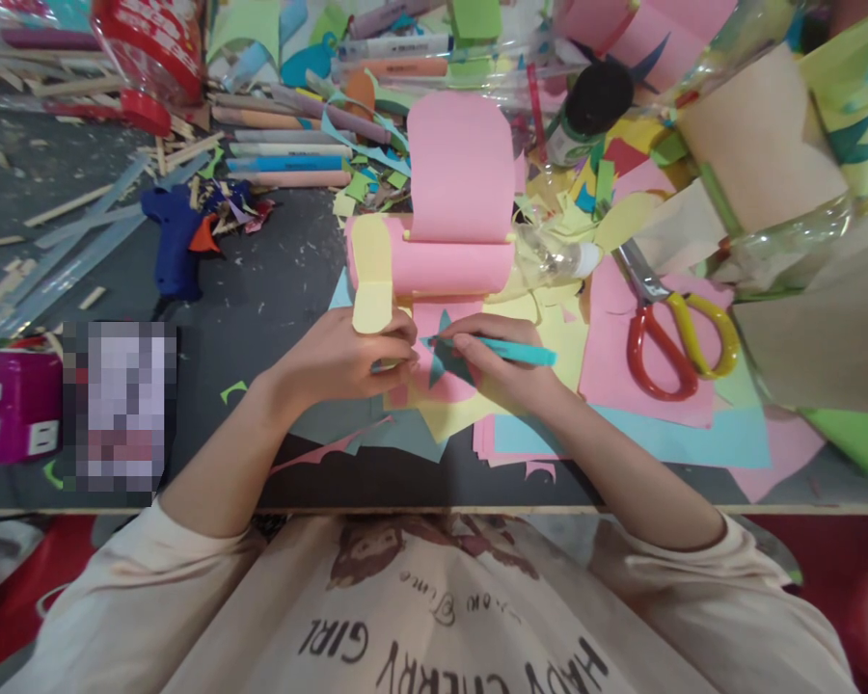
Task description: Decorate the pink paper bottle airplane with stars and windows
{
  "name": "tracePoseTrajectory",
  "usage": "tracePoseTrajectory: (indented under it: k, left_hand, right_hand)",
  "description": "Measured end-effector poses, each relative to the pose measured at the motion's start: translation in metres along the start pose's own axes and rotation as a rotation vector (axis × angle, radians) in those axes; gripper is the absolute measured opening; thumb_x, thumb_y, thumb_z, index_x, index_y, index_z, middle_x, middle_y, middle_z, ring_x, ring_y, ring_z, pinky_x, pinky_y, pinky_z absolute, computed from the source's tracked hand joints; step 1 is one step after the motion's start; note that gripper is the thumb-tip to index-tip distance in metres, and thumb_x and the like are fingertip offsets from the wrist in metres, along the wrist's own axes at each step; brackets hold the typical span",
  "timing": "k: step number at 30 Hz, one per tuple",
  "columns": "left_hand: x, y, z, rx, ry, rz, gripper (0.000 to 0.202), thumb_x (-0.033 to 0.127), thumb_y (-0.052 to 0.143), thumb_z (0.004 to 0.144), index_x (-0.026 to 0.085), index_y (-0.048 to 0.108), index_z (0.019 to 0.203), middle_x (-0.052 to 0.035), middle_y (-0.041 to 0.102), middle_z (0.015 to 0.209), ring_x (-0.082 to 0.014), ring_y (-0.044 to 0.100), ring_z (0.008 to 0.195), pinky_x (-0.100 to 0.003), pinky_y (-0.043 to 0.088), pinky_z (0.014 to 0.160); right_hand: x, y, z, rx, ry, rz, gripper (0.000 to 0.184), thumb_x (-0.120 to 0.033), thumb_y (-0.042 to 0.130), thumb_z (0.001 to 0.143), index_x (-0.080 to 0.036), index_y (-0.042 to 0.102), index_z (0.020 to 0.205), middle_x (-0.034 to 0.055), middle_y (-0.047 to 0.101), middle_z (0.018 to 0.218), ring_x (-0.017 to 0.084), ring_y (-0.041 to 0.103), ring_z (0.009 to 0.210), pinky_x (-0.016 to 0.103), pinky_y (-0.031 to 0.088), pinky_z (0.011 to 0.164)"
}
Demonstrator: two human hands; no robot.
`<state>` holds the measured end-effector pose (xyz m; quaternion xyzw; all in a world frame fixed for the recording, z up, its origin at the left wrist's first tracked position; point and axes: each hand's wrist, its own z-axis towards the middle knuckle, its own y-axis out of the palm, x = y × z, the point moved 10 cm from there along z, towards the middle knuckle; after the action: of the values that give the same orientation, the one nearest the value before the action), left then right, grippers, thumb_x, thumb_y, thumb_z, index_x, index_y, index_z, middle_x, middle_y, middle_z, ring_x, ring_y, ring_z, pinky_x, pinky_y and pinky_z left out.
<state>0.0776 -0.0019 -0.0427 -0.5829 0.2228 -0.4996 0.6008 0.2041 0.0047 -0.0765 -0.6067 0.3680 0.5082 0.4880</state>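
Note:
My right hand is closed round a teal pen, whose tip rests on a dark teal star-shaped paper cutout lying on pink paper. My left hand presses down with curled fingers on the paper just left of the star, beside a pale yellow paper strip. Right behind both hands stands a rolled pink paper piece with a curved pink sheet rising from it.
Red-and-yellow scissors lie to the right on pink paper. A blue glue gun, markers and wooden sticks lie at the back left. A clear plastic bottle, paper scraps, a magenta device and a red-lidded jar surround the work area.

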Motion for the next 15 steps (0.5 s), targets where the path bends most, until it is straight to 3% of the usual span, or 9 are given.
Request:
tracePoseTrajectory:
  k: [5,15]
  left_hand:
    - [0.0,0.001,0.001,-0.039,-0.027,-0.002,0.031,0.029,0.05,0.104,0.02,0.075,0.088,-0.0016,0.076,0.1,-0.0151,0.069,0.086,-0.028,0.046,0.07]
    - [0.0,-0.001,0.003,-0.039,-0.019,0.003,0.032,0.028,0.049,0.104,0.02,0.074,0.086,-0.0033,0.077,0.101,-0.0168,0.069,0.089,-0.029,0.047,0.072]
  right_hand:
    - [0.006,0.005,0.0,-0.024,0.098,-0.041,0.01,-0.028,0.062,0.082,-0.019,0.066,0.079,-0.0022,0.062,0.064,0.01,0.047,0.053,0.025,0.038,0.052]
    - [-0.006,0.012,0.001,-0.099,0.004,-0.105,0.017,-0.023,0.058,0.084,-0.019,0.062,0.068,-0.0008,0.061,0.065,0.012,0.051,0.059,0.026,0.037,0.057]
